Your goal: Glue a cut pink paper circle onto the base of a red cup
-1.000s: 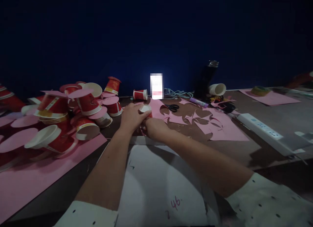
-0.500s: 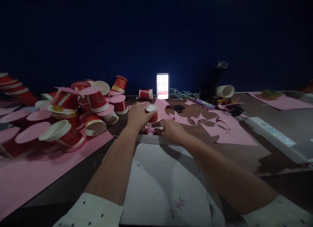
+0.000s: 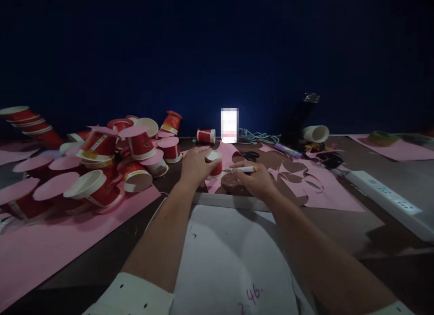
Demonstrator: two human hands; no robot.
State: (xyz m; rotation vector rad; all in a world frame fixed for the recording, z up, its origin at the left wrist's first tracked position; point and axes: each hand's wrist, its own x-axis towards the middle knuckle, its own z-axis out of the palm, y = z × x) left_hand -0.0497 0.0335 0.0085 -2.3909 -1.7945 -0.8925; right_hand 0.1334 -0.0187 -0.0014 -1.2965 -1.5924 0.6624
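On pink paper [image 3: 213, 185], red cup [image 3: 216, 169], white-topped

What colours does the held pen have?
The pen is white with an orange end, seen best in the head view.

The left forearm [image 3: 159, 236] rose from the lower left to just left of centre, where the left hand [image 3: 197, 169] curved, thumb stretched rightward. The right forearm [image 3: 315, 242] slanted in from the lower right; the right hand [image 3: 257, 178], right of centre, pinched.
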